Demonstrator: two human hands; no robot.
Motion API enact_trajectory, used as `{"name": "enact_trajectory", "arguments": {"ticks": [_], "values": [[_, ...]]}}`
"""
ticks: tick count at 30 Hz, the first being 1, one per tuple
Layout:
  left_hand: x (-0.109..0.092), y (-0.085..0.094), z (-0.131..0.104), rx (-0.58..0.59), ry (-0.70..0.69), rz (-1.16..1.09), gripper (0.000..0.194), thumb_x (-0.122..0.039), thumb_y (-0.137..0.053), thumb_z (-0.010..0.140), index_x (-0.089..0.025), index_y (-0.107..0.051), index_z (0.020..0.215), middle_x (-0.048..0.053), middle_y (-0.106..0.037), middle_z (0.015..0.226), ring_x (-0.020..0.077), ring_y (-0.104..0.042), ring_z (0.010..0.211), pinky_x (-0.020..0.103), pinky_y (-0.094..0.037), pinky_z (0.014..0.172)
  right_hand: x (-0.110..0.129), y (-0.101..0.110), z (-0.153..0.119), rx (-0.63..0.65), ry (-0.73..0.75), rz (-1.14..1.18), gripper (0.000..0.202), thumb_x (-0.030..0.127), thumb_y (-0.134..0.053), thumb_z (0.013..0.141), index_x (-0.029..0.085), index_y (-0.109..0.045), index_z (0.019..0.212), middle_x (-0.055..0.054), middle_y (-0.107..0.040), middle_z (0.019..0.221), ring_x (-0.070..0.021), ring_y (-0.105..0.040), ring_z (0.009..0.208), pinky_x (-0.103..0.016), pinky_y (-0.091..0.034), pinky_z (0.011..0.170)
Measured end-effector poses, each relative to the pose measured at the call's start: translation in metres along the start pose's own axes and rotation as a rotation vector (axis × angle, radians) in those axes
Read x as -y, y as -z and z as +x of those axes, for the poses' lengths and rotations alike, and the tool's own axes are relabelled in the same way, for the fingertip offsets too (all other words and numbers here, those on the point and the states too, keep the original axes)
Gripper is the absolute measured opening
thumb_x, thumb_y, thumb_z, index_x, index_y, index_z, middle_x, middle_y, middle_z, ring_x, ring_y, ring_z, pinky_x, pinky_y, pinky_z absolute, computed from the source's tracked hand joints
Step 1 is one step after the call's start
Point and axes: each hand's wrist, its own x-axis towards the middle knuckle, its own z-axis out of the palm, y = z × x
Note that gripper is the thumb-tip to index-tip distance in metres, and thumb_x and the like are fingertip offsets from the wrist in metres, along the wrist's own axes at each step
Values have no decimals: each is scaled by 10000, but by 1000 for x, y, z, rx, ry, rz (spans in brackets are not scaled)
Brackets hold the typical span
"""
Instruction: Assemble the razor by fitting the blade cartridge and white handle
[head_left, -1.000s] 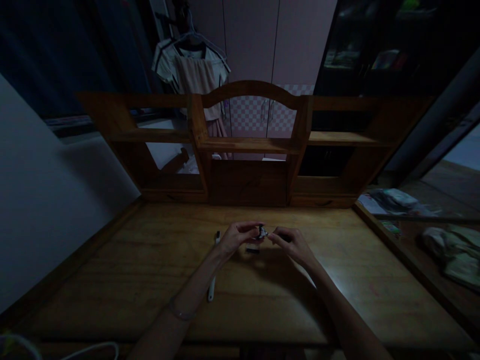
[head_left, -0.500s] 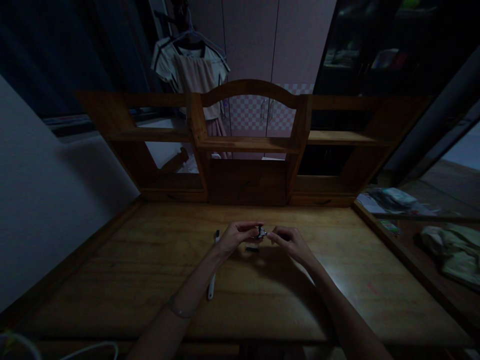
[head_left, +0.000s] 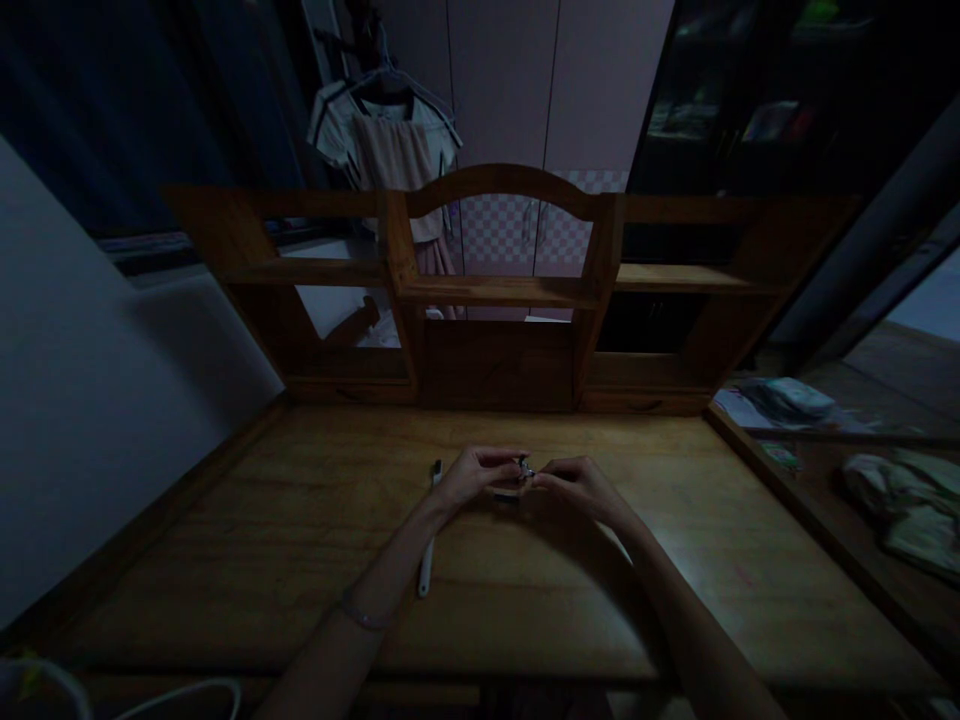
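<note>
Over the middle of the wooden desk, my left hand (head_left: 474, 475) pinches a small shiny metal piece with a dark part (head_left: 526, 467); its exact kind is too small and dim to make out. My right hand (head_left: 581, 483) is closed at the right end of that piece, thumb and fingertips pressed together on it. Just below the fingers, a short dark bar-shaped object (head_left: 506, 498) lies on the desk. Left of my left hand lies a long, thin white stick with a dark end (head_left: 426, 570), partly covered by my forearm.
The desktop (head_left: 300, 530) has a wooden shelf unit (head_left: 499, 292) along its back. A white wall (head_left: 60, 400) stands at the left. Clothes hang (head_left: 390, 140) behind the shelves. Folded cloth (head_left: 907, 500) lies at the right, and a white cable (head_left: 187, 690) crosses the lower left corner.
My right hand's fingers have curled and shifted slightly at the small metal piece, which has turned a little. The camera view has moved slightly.
</note>
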Motion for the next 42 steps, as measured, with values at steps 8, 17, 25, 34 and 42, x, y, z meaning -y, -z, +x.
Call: {"name": "enact_trajectory", "arguments": {"ticks": [8, 17, 25, 34, 42], "values": [[12, 1, 8, -34, -33, 0, 473, -343, -732, 680, -104, -635, 1076, 124, -691, 967, 204, -651, 829, 326, -515, 760, -5, -2, 0, -101, -40, -60, 431, 505, -521, 812, 111, -686, 758, -30, -620, 669, -151, -545, 646, -227, -399, 576], [10, 9, 17, -241, -209, 290, 418, -380, -568, 813, -132, -584, 1148, 125, -643, 1098, 206, -614, 968, 320, -474, 840, -1, -20, -8, -232, -19, 166, 333, 462, -509, 827, 150, -603, 895, -5, -576, 704, -126, -516, 611, -208, -384, 527], [5, 32, -72, -587, 86, 1219, 273, -338, -473, 855, -163, -617, 1005, 105, -638, 996, 218, -595, 926, 307, -418, 826, -24, 2, 0, -605, 39, -17, 319, 488, -400, 876, 193, -488, 956, 7, -584, 668, -141, -543, 583, -217, -398, 531], [34, 13, -102, -409, 276, 1213, 207, -190, -493, 823, -157, -612, 990, 98, -647, 985, 194, -607, 885, 244, -407, 725, -1, 35, -29, -672, 46, -294, 331, 501, -423, 856, 192, -527, 913, -7, -595, 631, -154, -572, 548, -222, -378, 502], [35, -48, -73, -308, 224, 1193, 177, -182, -531, 794, -168, -640, 933, 83, -651, 952, 178, -599, 863, 238, -393, 737, -39, 84, -122, -684, -133, -488, 357, 525, -442, 821, 201, -558, 916, -38, -641, 666, -191, -601, 561, -264, -394, 523]]}}
